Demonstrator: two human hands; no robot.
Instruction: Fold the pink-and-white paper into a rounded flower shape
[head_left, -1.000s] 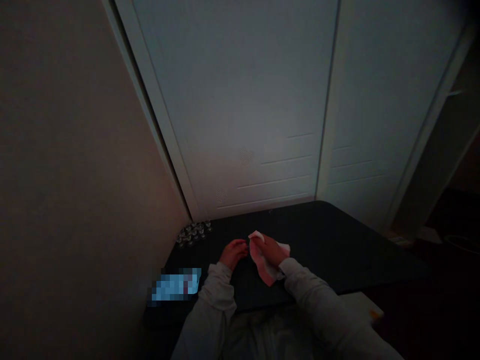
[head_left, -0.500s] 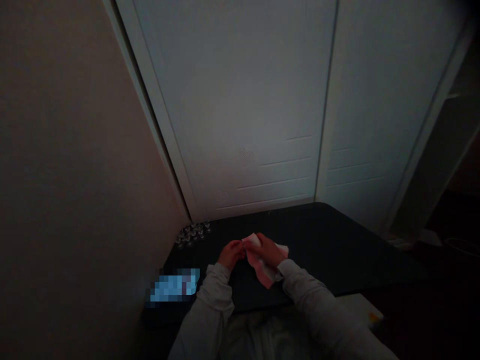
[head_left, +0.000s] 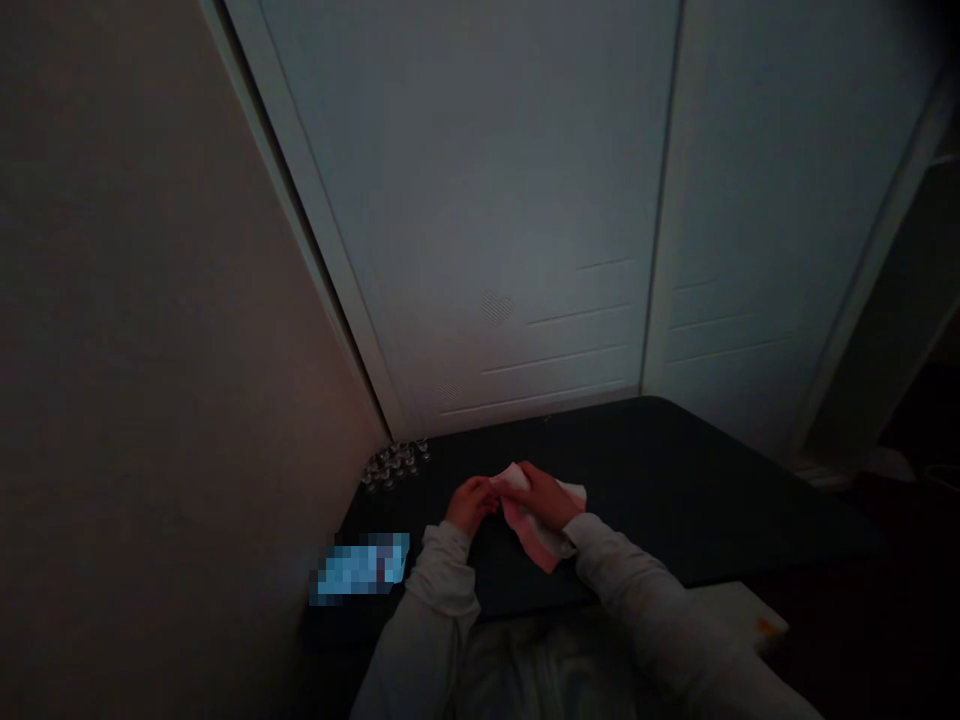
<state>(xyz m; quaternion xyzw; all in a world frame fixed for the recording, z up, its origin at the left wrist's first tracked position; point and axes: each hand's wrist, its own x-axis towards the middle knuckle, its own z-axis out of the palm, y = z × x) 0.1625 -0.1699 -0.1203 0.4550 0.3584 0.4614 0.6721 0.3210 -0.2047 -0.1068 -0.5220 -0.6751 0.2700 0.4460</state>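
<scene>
A pink and white cloth (head_left: 534, 540) is gripped in my right hand (head_left: 546, 497), and its loose end hangs down toward the near edge of the dark table. My left hand (head_left: 471, 504) is closed just to the left of it, with the fingertips meeting a corner of the cloth. Whatever those left fingers pinch is too small and dark to make out. Both hands are over the dark table (head_left: 660, 480), close together.
Several small shiny objects (head_left: 394, 460) stand grouped at the table's back left corner. A bright, pixelated rectangle (head_left: 361, 568) lies at the left edge. White panelled doors (head_left: 480, 200) rise behind, a wall (head_left: 187, 400) stands left, and a pale box (head_left: 739, 610) sits below right.
The view has shifted slightly, so everything sits a little farther right. Both hands stay together at the cloth, with hardly any change in their hold.
</scene>
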